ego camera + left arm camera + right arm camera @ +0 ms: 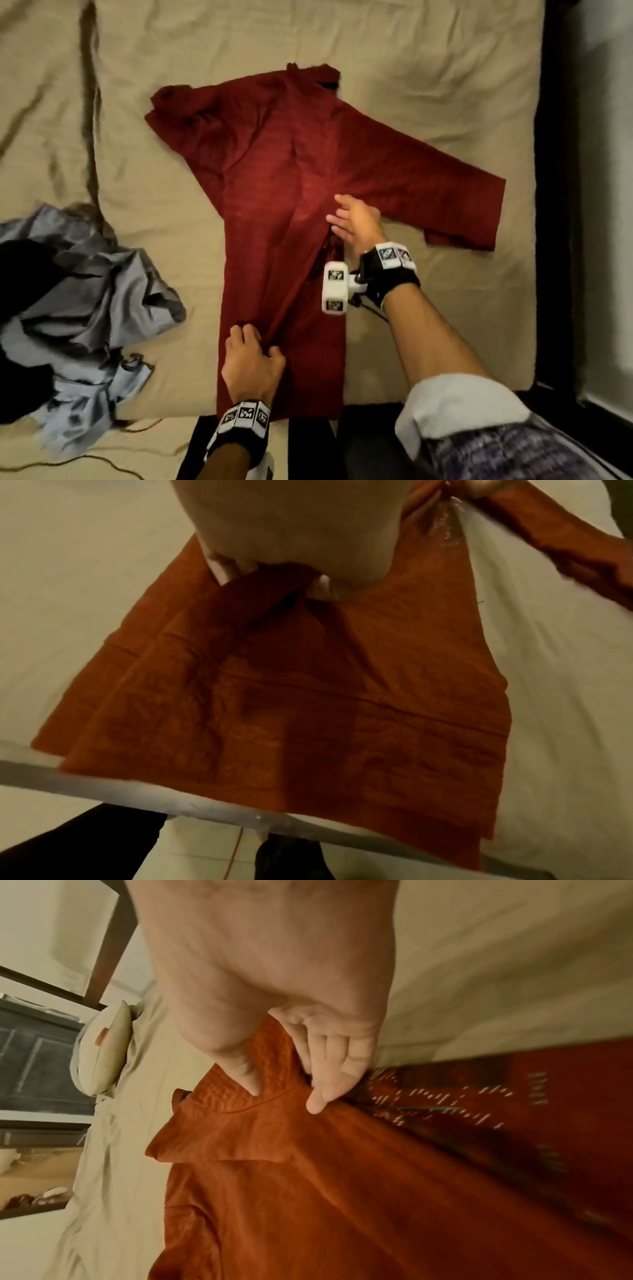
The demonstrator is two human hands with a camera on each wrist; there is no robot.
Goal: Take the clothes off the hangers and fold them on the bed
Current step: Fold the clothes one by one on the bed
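Observation:
A dark red long tunic (pixel 274 154) lies spread on the beige bed sheet (pixel 411 51), collar far, hem near, one sleeve stretched out to the right. My left hand (pixel 255 339) pinches a raised fold of the tunic (pixel 308 710) close to the hem, thumb and fingers (pixel 232 566) closed round the ridge. My right hand (pixel 342 216) rests with fingers straight on the tunic's middle, beside a lifted edge where a patterned inner layer (pixel 462 1096) shows. In the right wrist view its fingertips (pixel 318 1102) touch the cloth (pixel 342 1177).
A crumpled pile of grey-blue and black clothes (pixel 85 274) lies at the left of the bed. A dark bed frame (pixel 555 205) runs along the right edge. A pillow (pixel 103 1047) sits at the head of the bed. My legs stand against the near edge.

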